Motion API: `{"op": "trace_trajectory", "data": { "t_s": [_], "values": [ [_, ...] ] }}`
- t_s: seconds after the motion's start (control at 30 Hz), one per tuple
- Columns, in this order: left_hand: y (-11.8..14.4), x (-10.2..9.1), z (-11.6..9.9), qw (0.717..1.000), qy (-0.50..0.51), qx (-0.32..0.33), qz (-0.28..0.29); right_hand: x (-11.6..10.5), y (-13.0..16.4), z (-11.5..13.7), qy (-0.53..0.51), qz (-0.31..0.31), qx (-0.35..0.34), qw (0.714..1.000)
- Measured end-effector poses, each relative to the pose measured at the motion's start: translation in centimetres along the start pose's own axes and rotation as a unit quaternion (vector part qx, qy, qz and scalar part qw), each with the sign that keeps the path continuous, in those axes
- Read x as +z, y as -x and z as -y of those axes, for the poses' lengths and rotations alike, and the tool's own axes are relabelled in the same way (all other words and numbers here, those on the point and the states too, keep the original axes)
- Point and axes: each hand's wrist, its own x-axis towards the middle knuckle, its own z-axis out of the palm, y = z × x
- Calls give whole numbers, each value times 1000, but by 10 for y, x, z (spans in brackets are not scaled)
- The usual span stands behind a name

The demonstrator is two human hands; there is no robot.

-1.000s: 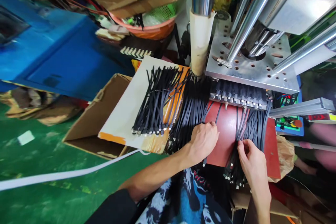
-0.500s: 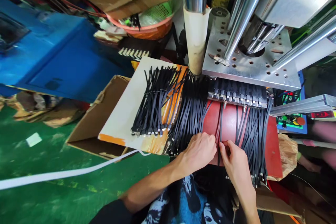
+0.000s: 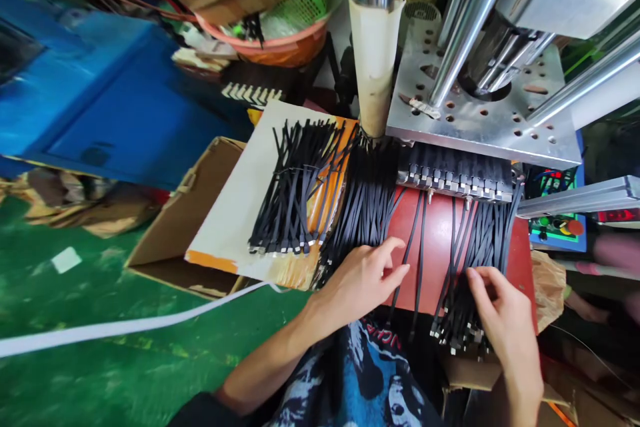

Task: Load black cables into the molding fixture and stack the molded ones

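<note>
Black flat cables with metal plugs at their ends lie in several groups across the red work surface (image 3: pixel 435 247). My left hand (image 3: pixel 365 277) hovers beside the middle cable bundle (image 3: pixel 370 200), thumb and forefinger apart, nothing between them. Two loose cables (image 3: pixel 420 253) run down just right of its fingertips. Over the right cable bundle (image 3: pixel 485 240), my right hand (image 3: pixel 507 313) has its thumb and forefinger closed together on a black cable at the bundle's edge; the exact grip is partly hidden. The upper cable ends meet a metal fixture (image 3: pixel 455 177) holding a row of plugs.
A perforated steel press plate (image 3: pixel 480 123) with upright rods stands above the fixture. Further left, another cable pile (image 3: pixel 295 187) lies on a white board (image 3: pixel 230 203) above an open cardboard box (image 3: pixel 185 233). A control box with buttons (image 3: pixel 557 220) is at right.
My hands have moved apart: the left went left and its fingers opened, the right went right onto the right bundle. The lower ends of that bundle's cables have shifted left.
</note>
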Motion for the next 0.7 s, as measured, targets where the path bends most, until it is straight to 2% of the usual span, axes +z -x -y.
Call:
{"op": "trace_trajectory", "data": {
  "t_s": [0.07, 0.17, 0.23, 0.33, 0.43, 0.5, 0.57, 0.63, 0.7],
  "values": [
    [8, -13, 12, 998, 36, 13, -42, -19, -5, -23, 31, -71, 37, 996],
    [20, -26, 36, 987, 59, 7, -148, -35, -15, -56, 55, -173, 93, 979],
    [27, -30, 50, 973, 63, -2, -223, -37, -22, -71, 47, -197, 122, 972],
    [38, -26, 63, 958, 56, -6, -280, -31, -28, -74, 39, -188, 132, 972],
    [48, -19, 75, 947, 36, -15, -318, -21, -19, -53, 50, -233, 115, 964],
    [55, -13, 87, 930, 28, -28, -366, -9, -4, -27, 46, -208, 78, 974],
    [60, -8, 101, 907, 29, -41, -418, 9, 13, 2, 27, -105, 25, 994],
    [64, -3, 112, 892, 38, -45, -449, 32, 27, 28, 32, -4, -27, 999],
    [66, 3, 120, 888, 40, -44, -455, 54, 37, 44, 88, 27, -64, 994]
  ]
}}
